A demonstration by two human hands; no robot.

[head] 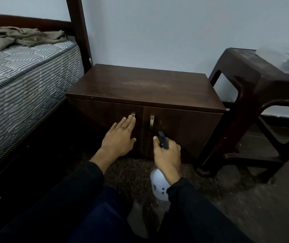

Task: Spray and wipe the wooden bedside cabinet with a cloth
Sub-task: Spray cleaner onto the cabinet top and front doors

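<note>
A dark brown wooden cabinet (140, 88) with silver handles (151, 121) beside a grey-and-white striped mattress (26, 74); a white spray bottle (158, 185) with blue markings and black nozzle, black sleeves (80, 186), pale blue wall (157, 32).

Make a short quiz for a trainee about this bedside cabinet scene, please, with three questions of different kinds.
1. True or false: the right hand grips the spray bottle.
2. What does the left hand touch? A) mattress B) left cabinet door C) chair
3. Fill in: both doors of the cabinet are ____.

Key: 1 true. 2 B, its fingertips at the left door handle. 3 closed.
</note>
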